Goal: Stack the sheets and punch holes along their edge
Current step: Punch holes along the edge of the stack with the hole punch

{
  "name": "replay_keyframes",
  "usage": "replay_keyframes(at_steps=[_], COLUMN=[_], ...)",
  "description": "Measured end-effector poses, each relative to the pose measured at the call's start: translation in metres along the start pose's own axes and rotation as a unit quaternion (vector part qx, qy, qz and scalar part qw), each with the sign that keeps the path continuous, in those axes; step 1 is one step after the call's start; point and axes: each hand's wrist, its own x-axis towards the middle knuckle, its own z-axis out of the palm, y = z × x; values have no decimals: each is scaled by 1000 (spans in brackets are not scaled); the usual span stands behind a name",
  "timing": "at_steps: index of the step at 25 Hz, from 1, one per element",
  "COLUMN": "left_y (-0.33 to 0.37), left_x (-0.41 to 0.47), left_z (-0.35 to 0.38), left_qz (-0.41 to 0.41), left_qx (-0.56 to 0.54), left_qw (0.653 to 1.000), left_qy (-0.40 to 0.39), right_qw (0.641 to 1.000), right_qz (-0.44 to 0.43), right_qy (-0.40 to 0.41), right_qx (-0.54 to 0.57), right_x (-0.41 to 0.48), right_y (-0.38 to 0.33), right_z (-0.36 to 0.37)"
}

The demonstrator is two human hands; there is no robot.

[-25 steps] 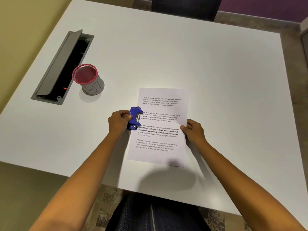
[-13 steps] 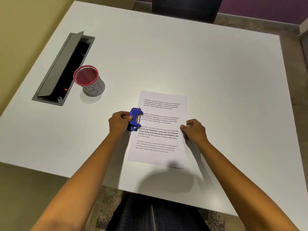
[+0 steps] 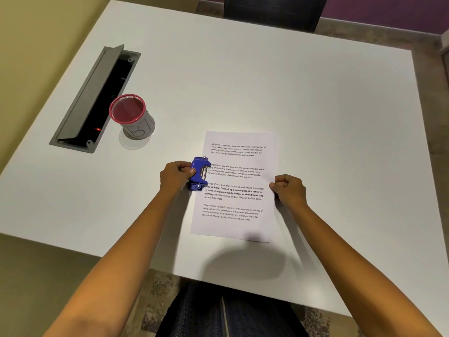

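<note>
White tabletop (image 3: pixel 267 76) fills the view, with a yellow wall on the left and a purple wall at the far side. My left hand (image 3: pixel 175 176) is clenched around the blue metal hole punch (image 3: pixel 199 173), thumb on its near face. The punch sits on the left long edge of the white printed paper sheets (image 3: pixel 237 188), its mouth over the margin about midway along that edge. My right hand (image 3: pixel 289 189) is curled, fingers pinching the right edge of the sheets opposite the punch. The sheets lie flat on the tabletop, near the front edge, printed side up; I cannot tell how many are in the stack. Further left stands a grey mesh pen cup with a red rim (image 3: pixel 133 116), upright. Just beside it is a grey recessed cable box with its lid raised (image 3: pixel 94 98). A dark chair back (image 3: pixel 272 10) shows beyond the far edge.
</note>
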Motion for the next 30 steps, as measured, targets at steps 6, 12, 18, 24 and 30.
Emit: replay_keyframes(at_steps=[6, 12, 18, 24, 30], left_y=[-2, -3, -1, 1, 2], left_x=[0, 2, 1, 1, 4], left_z=[0, 1, 4, 4, 4], left_qz=[1, 0, -3, -5, -21], left_qx=[-9, -12, -2, 9, 0], left_qw=[1000, 1000, 1000, 1000, 1000], left_qy=[2, 8, 12, 7, 4], right_qw=[1000, 999, 998, 998, 996], right_qz=[17, 18, 22, 13, 23], right_qy=[12, 5, -1, 15, 3], right_qx=[16, 35, 64, 63, 83], right_x=[2, -2, -7, -10, -11], right_y=[-1, 0, -3, 0, -1], right_z=[1, 3, 0, 2, 0])
